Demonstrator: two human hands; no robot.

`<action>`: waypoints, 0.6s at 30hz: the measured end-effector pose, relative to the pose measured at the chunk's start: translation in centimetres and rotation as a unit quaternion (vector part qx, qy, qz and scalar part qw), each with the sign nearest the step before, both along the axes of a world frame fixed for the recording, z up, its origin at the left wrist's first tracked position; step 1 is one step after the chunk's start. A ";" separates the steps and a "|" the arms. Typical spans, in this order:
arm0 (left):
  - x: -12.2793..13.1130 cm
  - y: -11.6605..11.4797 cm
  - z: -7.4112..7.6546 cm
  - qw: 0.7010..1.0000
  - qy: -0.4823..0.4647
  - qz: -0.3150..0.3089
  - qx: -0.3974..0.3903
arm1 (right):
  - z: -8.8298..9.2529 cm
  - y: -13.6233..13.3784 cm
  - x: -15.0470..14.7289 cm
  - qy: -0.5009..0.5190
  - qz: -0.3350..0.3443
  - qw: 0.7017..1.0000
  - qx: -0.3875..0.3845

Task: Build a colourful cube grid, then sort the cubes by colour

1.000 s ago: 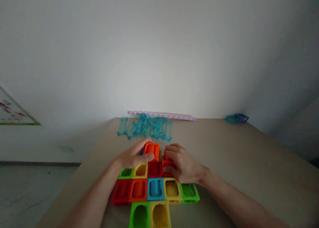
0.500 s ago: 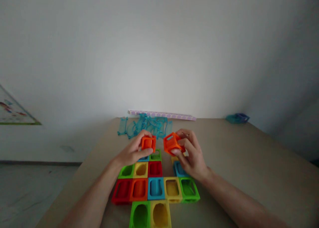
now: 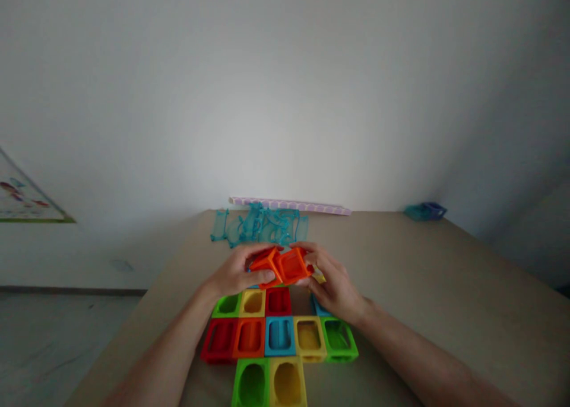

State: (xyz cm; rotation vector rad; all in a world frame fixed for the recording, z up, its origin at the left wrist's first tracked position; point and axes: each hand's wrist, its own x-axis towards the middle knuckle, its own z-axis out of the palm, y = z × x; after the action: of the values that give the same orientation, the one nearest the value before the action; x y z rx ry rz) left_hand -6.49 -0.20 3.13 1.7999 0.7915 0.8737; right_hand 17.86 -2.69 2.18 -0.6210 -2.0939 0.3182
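Two orange hollow toy blocks are held up over the far part of a block layout. My left hand (image 3: 236, 272) grips the left orange block (image 3: 266, 267), thumb across its near side. My right hand (image 3: 332, 281) has its fingers around the right orange block (image 3: 294, 266). The two blocks are tilted and meet, or nearly meet, between my hands. Below them several open blocks lie edge to edge, among them a red block (image 3: 278, 301), a blue block (image 3: 279, 336), a yellow block (image 3: 309, 337) and a green block (image 3: 338, 337). My hands partly hide the farthest ones.
Translucent blue plastic pieces (image 3: 262, 224) lie heaped behind my hands. A long purple patterned strip (image 3: 289, 205) rests along the wall at the table's back edge. A dark blue and teal piece (image 3: 425, 211) sits at the back right corner of the table (image 3: 427, 288).
My hands have come together, bringing the two orange blocks side by side. The right block has moved left and turned, and the left one has tilted.
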 end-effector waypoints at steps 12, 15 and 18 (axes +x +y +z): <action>0.1 -0.1 0.1 0.999 -0.021 -0.012 0.024 | 1.6 -1.3 0.1 -0.062 0.062 0.996 -0.021; 0.1 0.0 0.0 0.999 -0.018 -0.012 0.029 | 1.6 -1.3 0.0 -0.056 0.042 0.997 -0.042; 0.1 0.0 0.1 0.999 -0.006 -0.011 0.036 | 1.4 -1.3 -0.2 -0.040 0.021 0.999 -0.031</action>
State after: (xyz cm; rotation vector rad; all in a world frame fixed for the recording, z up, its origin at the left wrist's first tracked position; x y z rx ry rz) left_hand -6.40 -0.18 3.23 1.8617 0.7397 0.9078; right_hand 17.70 -3.99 3.53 -0.6372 -2.1821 0.3900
